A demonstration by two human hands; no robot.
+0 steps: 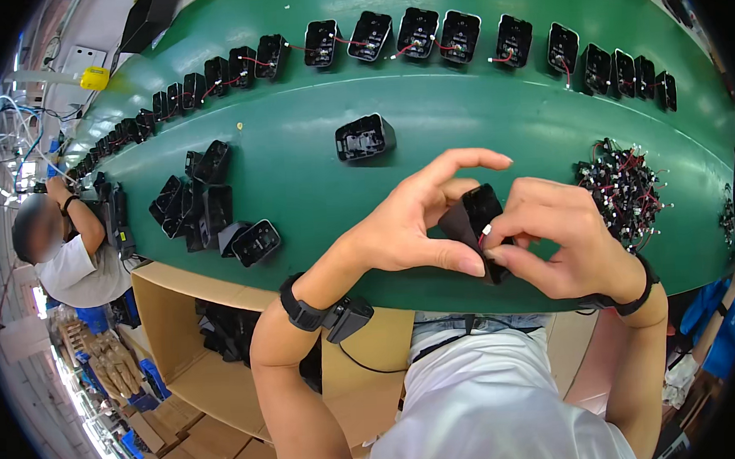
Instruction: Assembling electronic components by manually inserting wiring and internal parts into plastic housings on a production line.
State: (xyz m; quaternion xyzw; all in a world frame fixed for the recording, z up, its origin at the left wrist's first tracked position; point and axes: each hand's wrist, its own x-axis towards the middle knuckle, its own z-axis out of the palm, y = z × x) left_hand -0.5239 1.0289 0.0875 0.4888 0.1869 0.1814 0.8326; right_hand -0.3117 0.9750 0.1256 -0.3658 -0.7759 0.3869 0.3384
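Note:
A black plastic housing (pixel 460 222), tilted, is held between the thumb and fingers of my left hand (pixel 400 219), whose index finger stretches out past it. At the housing's open side, my right hand (pixel 563 232) pinches a small white connector (pixel 485 230) with a bit of red wire. My right fingertips cover part of the housing and most of the wire. Beyond my hands, a single open black housing (pixel 364 138) lies on the green table. Right of my right hand is a heap of red and black wires with white connectors (pixel 623 187).
Along the green table's (pixel 296 133) far side runs a curved row of black housings (pixel 418 36), several with red wires. More housings (pixel 208 200) are piled at the left. A cardboard box (pixel 196 280) stands below the near edge. Another person (pixel 82 257) sits at far left.

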